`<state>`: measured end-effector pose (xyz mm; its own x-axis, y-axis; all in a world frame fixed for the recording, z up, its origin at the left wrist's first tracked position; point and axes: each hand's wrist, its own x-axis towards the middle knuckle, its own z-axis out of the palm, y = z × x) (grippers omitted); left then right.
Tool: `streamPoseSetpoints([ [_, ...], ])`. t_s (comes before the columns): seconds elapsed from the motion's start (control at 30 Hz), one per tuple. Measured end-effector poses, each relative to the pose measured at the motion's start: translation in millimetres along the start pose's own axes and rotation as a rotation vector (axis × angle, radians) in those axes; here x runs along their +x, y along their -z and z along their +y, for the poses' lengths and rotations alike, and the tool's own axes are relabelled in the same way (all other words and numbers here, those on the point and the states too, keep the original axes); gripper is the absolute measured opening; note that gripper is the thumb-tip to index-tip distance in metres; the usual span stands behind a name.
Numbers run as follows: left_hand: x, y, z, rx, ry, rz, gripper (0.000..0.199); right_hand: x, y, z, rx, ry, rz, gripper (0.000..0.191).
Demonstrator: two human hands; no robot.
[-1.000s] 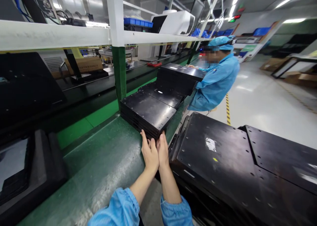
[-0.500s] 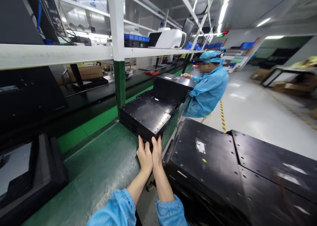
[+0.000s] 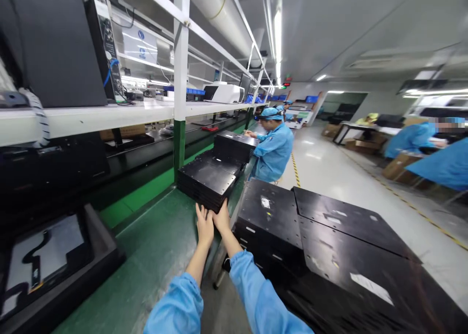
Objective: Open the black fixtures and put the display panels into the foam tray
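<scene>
Now | both hands: left hand point(image 3: 204, 225), right hand point(image 3: 221, 220) | panel stack point(image 3: 206, 182): flat, lengthwise away

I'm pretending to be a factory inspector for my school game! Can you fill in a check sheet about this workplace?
Surface: green conveyor belt, worn pale in patches.
Job's things: stack of flat black metal panels on the belt, more stacks behind it.
Clutter: black foam tray at the left; larger black panel stacks at the right.
Grippers: left hand and right hand pressed side by side against the near stack's corner, fingers flat.
Cables: blue cable on the white shelf's equipment.
Surroundings: co-worker in blue coat and cap further along the line; others at the far right; yellow floor stripes.
</scene>
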<state>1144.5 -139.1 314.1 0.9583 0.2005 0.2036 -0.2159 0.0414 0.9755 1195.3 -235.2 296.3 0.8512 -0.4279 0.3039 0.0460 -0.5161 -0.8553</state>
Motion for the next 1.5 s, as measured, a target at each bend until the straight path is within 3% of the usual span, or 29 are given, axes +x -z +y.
streamPoseSetpoints([
  [0.07, -14.7, 37.2, 2.9, 0.103, -0.101, -0.029, 0.08, -7.9, 2.4, -7.5, -0.05, 0.022, 0.001, 0.113],
  [0.2, -48.2, 135.3, 10.7, 0.491, -0.346, -0.118, 0.052, -24.2, -0.3, -20.3, -0.149, -0.013, 0.088, 0.097],
  [0.33, -99.2, 229.2, 23.1, 0.874, -0.475, -0.177, 0.047, -25.5, -7.5, -26.7, -0.217, -0.042, 0.137, 0.11],
  [0.43, -152.4, 282.0, 31.9, 1.113, -0.562, -0.359, 0.053, -17.6, -9.8, -22.2, -0.244, -0.038, 0.111, 0.126],
  [0.53, -200.2, 314.0, 44.6, 1.185, -0.612, -0.454, 0.068, -9.6, -7.8, -9.9, -0.345, 0.004, 0.079, 0.126],
  [0.63, -224.4, 325.1, 62.8, 1.183, -0.537, -0.525, 0.075, -5.5, -4.2, -0.5, -0.494, 0.015, 0.052, 0.115],
  [0.8, -226.1, 322.1, 79.7, 1.164, -0.401, -0.558, 0.067, -6.3, -2.0, -4.3, -0.619, -0.027, -0.021, 0.103],
  [1.1, -231.5, 323.7, 80.1, 1.282, -0.632, -0.491, 0.059, -3.2, 12.4, -8.9, -0.667, 0.02, -0.012, 0.091],
  [1.27, -232.6, 324.4, 77.8, 1.241, -0.561, -0.506, 0.056, -1.5, 16.3, -3.1, -0.583, 0.057, -0.004, 0.084],
  [1.5, -230.7, 324.0, 73.6, 1.194, -0.478, -0.556, 0.056, 4.1, 14.3, 7.5, -0.569, 0.027, 0.018, 0.088],
])
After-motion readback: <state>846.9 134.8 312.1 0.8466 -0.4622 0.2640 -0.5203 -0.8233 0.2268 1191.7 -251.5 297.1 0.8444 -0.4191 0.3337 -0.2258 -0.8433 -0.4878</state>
